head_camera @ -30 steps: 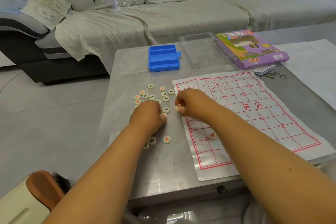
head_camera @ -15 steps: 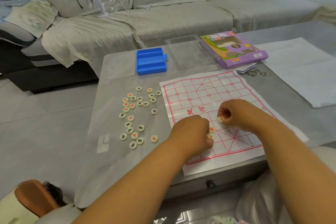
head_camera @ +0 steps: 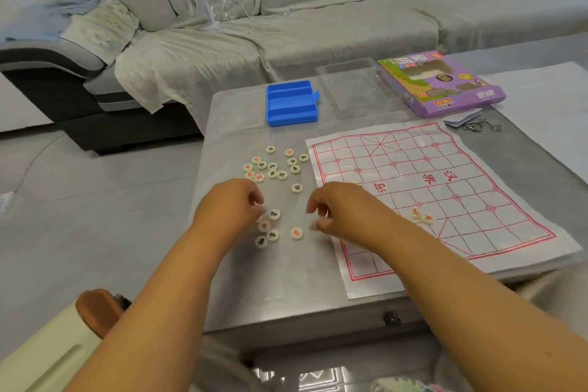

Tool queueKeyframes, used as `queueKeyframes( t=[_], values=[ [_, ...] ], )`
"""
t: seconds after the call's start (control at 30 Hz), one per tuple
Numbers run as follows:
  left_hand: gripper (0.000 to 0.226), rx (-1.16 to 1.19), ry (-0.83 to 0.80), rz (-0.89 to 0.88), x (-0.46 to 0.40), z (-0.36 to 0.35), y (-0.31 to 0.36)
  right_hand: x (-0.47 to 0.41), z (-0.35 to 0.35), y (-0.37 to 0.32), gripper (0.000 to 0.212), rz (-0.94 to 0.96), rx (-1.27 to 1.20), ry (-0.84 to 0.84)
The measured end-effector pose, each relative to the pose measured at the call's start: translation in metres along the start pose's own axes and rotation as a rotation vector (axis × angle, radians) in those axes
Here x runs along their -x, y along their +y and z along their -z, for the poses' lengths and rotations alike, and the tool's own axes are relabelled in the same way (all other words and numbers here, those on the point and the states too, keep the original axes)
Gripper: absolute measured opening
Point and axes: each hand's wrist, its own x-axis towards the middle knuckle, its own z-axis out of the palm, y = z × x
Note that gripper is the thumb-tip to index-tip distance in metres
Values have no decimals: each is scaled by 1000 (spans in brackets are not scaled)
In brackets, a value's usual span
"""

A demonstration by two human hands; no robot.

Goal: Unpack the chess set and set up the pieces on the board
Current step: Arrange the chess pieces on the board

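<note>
We have both hands over the loose pieces scattered on the table left of the paper board: our left hand has its fingers curled onto a piece in the near cluster, and our right hand has its fingers bent down together at the board's left edge, though we cannot tell whether they pinch anything. Two red pieces lie touching on the board, and the blue tray sits behind the scatter.
</note>
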Motion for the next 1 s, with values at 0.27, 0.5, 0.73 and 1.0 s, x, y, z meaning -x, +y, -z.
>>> queueKeyframes(
  t=[0.27,0.5,0.73,1.0],
  values=[
    [18,-132,-159,-122,-7,-17,-24,-22,-37,-22,28,39,88,-84],
    [7,-128,-149,-158,-13,-13,-17,-15,-21,-9,18,-8,5,-47],
    [14,134,-94,-283,-2,-36,61,5,33,60,14,-326,-64,57],
    [30,156,-127,-406,2,-73,93,5,31,83,15,-450,88,-11]
  ],
)
